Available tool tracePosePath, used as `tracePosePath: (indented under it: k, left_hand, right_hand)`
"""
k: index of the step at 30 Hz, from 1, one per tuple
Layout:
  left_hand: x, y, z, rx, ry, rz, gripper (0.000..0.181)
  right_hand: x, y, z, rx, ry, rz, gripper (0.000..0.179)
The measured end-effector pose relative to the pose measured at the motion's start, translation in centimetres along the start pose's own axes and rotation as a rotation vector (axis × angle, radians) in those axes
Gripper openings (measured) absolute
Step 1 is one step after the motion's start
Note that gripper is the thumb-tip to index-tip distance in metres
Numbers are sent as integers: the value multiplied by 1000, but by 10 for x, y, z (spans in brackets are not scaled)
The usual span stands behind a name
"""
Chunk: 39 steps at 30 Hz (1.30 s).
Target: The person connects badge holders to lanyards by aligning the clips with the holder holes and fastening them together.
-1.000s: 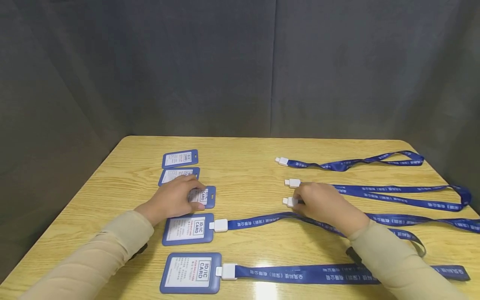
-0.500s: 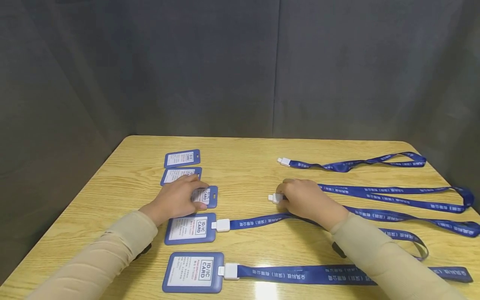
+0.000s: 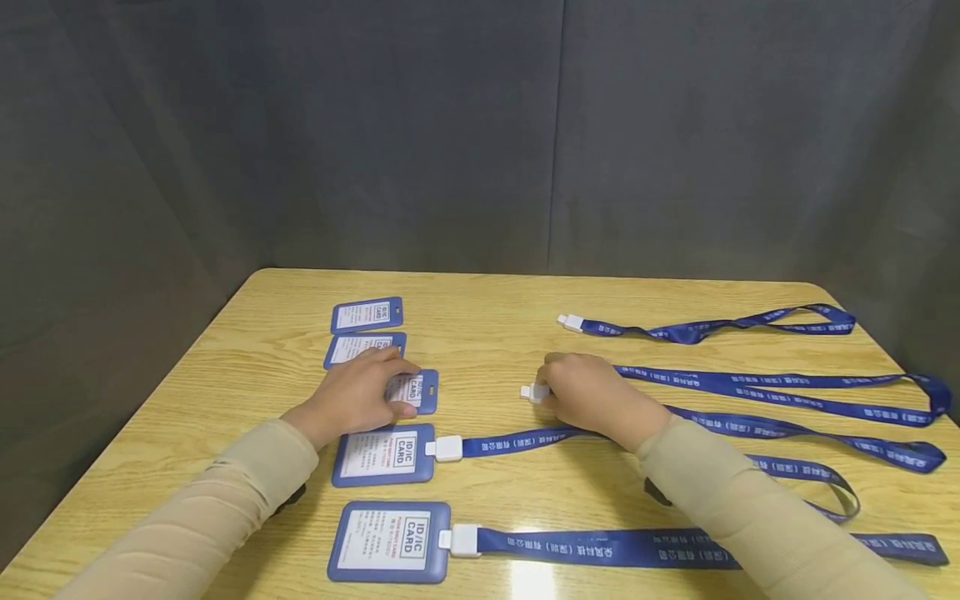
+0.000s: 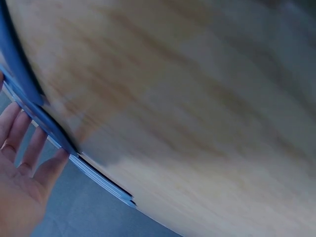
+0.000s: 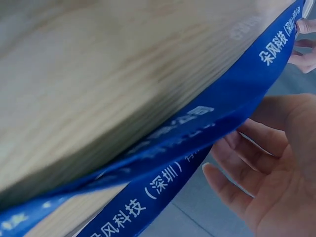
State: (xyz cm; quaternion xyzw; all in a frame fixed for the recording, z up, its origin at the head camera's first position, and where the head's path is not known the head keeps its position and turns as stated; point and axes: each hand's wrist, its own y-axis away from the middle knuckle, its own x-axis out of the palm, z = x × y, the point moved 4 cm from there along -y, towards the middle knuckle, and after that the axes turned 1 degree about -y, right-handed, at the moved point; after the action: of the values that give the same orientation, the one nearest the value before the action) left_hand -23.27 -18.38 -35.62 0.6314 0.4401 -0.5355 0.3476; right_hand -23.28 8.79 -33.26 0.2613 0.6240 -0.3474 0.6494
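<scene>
My left hand (image 3: pixel 360 390) holds a blue badge holder (image 3: pixel 427 390), third from the back, thumb and index finger at its opposite long edges. In the left wrist view, the fingertips (image 4: pixel 58 154) meet a holder's thin blue edge. My right hand (image 3: pixel 600 398) pinches the white clip (image 3: pixel 534 392) of a blue lanyard (image 3: pixel 810 432); its free tip points left at the holder, with a gap between. That strap trails right from under the hand. In the right wrist view, printed blue strap (image 5: pixel 237 98) runs beside the fingers. The clip of the lanyard just behind (image 3: pixel 720 381) is hidden by my right hand.
Two loose badge holders (image 3: pixel 367 315) lie at the back left, one partly under my left hand. Another lanyard (image 3: pixel 697 329) lies at the back right. In front are two holders (image 3: pixel 386 542) joined to lanyards (image 3: pixel 555 543), one strap passing beneath my right hand. The wooden table (image 3: pixel 480 325) meets dark cloth.
My right hand has moved left with the lanyard's clip, dragging its strap along and closing on the badge holder. The left hand stays on the holder. The view has shifted slightly.
</scene>
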Motion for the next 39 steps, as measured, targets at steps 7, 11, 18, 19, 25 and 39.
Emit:
tracePosePath:
  k: [7, 11, 18, 19, 25, 39]
  left_hand:
    - [-1, -1, -1, 8, -3, -3, 56]
    - [0, -2, 0, 8, -2, -2, 57]
    - [-1, -1, 0, 3, 0, -4, 57]
    - [-1, -1, 0, 3, 1, -4, 57]
    - [0, -1, 0, 3, 4, -2, 57]
    - [0, 0, -1, 14, 4, -15, 57]
  right_hand:
    - [-1, -7, 9, -10, 35, 12, 8]
    - [0, -12, 13, -18, 50, 22, 8]
    - [0, -23, 19, -27, 55, 15, 5]
    - [1, -25, 20, -26, 60, 13, 4]
    - [4, -35, 27, -28, 76, 3, 4]
    - [1, -47, 38, -65, 18, 62, 8]
